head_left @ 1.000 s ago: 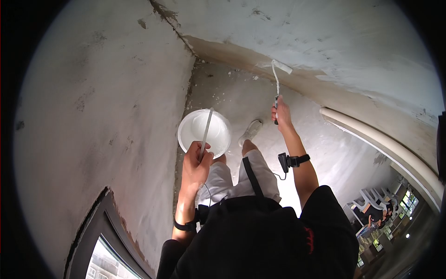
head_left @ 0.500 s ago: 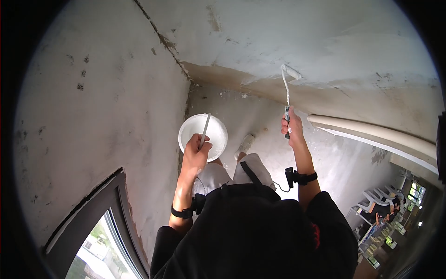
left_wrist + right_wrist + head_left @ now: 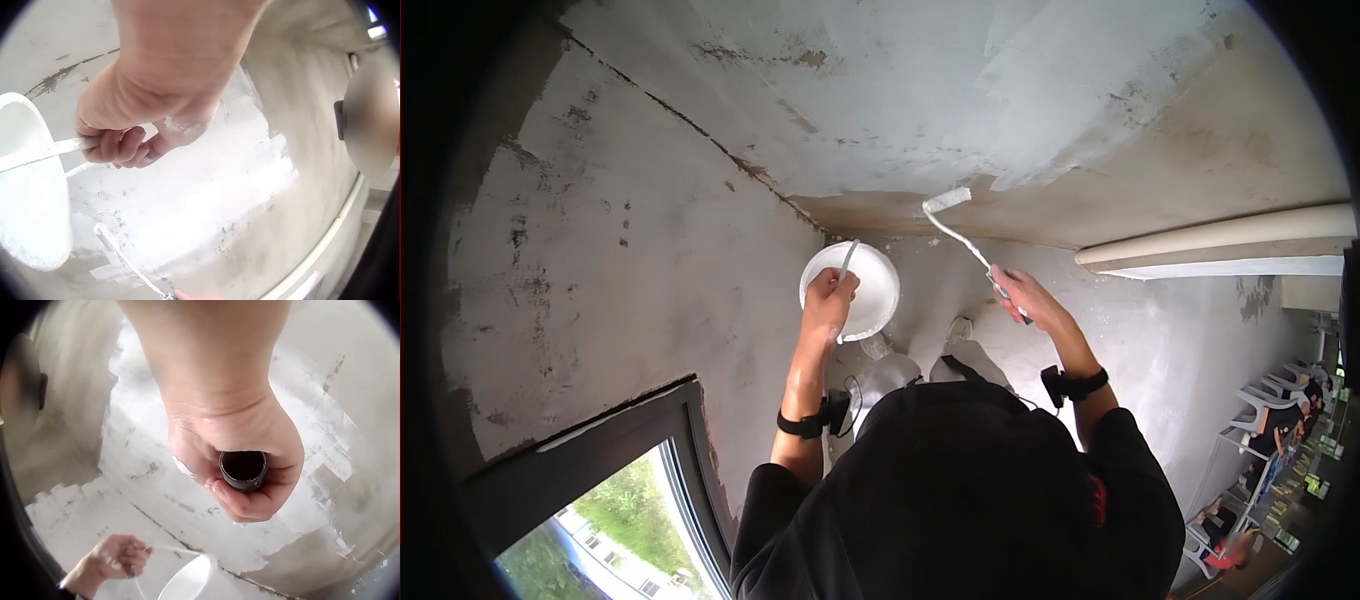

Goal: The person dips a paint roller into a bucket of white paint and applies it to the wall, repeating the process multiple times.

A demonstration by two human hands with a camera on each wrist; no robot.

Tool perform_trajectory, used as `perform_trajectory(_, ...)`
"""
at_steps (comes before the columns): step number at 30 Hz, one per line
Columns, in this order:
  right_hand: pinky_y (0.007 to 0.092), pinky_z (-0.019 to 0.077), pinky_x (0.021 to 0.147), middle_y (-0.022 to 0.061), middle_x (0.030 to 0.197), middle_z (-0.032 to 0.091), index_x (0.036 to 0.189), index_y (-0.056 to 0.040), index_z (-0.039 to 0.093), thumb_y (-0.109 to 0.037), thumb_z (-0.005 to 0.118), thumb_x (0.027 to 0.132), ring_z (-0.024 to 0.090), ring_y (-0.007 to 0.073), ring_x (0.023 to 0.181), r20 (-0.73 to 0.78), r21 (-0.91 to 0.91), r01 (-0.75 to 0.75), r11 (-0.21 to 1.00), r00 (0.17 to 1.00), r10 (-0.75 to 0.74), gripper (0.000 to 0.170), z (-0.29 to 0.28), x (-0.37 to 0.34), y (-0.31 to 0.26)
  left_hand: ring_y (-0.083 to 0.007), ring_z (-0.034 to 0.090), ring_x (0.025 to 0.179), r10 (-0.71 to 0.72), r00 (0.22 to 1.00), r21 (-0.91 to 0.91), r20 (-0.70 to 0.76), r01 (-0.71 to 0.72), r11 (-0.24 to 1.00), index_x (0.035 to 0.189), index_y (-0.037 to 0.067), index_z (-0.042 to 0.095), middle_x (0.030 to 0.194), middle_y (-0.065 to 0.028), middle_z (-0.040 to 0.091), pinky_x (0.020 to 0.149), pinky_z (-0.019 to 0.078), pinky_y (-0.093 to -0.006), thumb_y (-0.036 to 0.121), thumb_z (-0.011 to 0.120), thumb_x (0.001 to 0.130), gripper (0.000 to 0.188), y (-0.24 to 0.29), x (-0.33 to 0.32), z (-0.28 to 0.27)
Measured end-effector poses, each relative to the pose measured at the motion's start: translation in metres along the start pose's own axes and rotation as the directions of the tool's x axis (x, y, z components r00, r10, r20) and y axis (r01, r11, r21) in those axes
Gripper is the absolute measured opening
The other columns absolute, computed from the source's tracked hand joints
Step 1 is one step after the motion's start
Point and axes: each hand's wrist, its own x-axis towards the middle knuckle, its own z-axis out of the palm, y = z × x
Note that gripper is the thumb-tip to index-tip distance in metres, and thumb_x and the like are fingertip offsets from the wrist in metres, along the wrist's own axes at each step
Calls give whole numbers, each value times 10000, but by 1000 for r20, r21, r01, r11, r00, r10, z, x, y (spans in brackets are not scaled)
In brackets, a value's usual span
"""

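Note:
In the head view the left hand [image 3: 828,305] grips a pale strip [image 3: 849,258] that crosses the white bucket [image 3: 884,270]; the left wrist view shows its fingers curled round this strip [image 3: 65,147], with white smears on the hand. The right hand [image 3: 1030,298] holds a paint roller by its dark handle [image 3: 244,470], seen end-on in the right wrist view. Its white-coated frame [image 3: 956,236] leads to the roller head [image 3: 948,201], at the lower part of the wall ahead; whether it touches the wall I cannot tell.
A partly whitened wall [image 3: 880,90] stands ahead, with a dark crack at its corner with the left wall [image 3: 670,210]. A window frame [image 3: 600,440] is at lower left. A pale pipe [image 3: 1220,240] runs along the right; people and white chairs [image 3: 1262,405] are beyond.
The head view has tilted and turned. My right hand and the roller have moved closer to the bucket, the roller now slanting up to the left. The left hand keeps its grip on the strip.

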Motion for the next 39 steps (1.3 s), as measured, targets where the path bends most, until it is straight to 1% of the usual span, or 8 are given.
perform_trajectory(4, 288, 372, 437, 26, 601, 467, 794, -67, 491, -502, 512, 946, 454, 122, 477, 76, -251, 48, 967, 997, -29, 461, 2, -39, 18, -48, 382, 504, -11, 1000, 50, -3, 11, 999, 802, 51, 574, 628, 32, 485, 442, 279, -232, 176, 608, 877, 150, 13, 4, 20)
perform_trajectory(6, 394, 450, 549, 170, 625, 546, 801, 25, 521, -462, 562, 916, 548, 285, 551, 124, -492, 384, 781, 919, -374, 502, -3, -42, 35, -48, 384, 499, 9, 1000, 76, -6, -8, 997, 802, 48, 577, 628, 30, 489, 439, 281, -232, 176, 609, 876, 151, 18, 5, 34)
perform_trajectory(10, 456, 472, 687, 265, 772, 609, 846, 52, 576, -449, 542, 921, 597, 427, 751, 120, -582, 363, 727, 923, -365, 507, -13, -65, 26, -47, 390, 484, 25, 1000, 123, -13, -23, 992, 805, 36, 584, 633, 20, 507, 428, 285, -228, 178, 607, 872, 159, 11, 4, 56)
perform_trajectory(23, 501, 488, 717, 245, 775, 645, 837, 29, 645, -372, 531, 920, 622, 427, 777, 351, -799, 425, 425, 904, -244, 425, -41, -68, 11, -53, 360, 469, -37, 999, 102, 34, 34, 994, 852, 1, 596, 639, 10, 488, 416, 261, -233, 146, 569, 885, 151, 6, -23, 114)
perform_trajectory(29, 486, 516, 729, 259, 806, 655, 820, 31, 675, -338, 569, 890, 641, 422, 805, 442, -839, 483, 251, 874, -205, 390, -27, -45, 2, -59, 405, 516, 36, 997, 260, 62, -51, 964, 863, -2, 630, 649, 5, 517, 456, 302, -238, 175, 582, 864, 183, 26, -47, 139)
perform_trajectory(31, 455, 542, 721, 230, 839, 681, 856, 8, 709, -236, 577, 827, 671, 370, 839, 430, -870, 470, 149, 872, -234, 279, -21, -43, -4, -68, 422, 539, 58, 997, 309, 59, -73, 948, 857, -6, 631, 653, 2, 523, 477, 316, -243, 180, 582, 862, 192, 27, -52, 142)
perform_trajectory(35, 442, 544, 733, 219, 849, 687, 864, 4, 711, -208, 573, 797, 677, 348, 861, 435, -882, 462, 93, 874, -215, 262, -21, -36, -9, -91, 462, 607, 66, 996, 385, 53, -81, 919, 840, -16, 633, 675, -7, 544, 533, 350, -257, 190, 579, 857, 213, 27, -52, 150)
perform_trajectory(39, 443, 537, 732, 211, 822, 683, 847, -3, 712, -250, 589, 832, 671, 363, 833, 406, -885, 443, 146, 885, -228, 276, -35, -48, -12, -91, 463, 608, 60, 997, 365, 52, -75, 928, 843, -14, 632, 685, -10, 547, 533, 354, -256, 189, 578, 856, 210, 16, -42, 147)
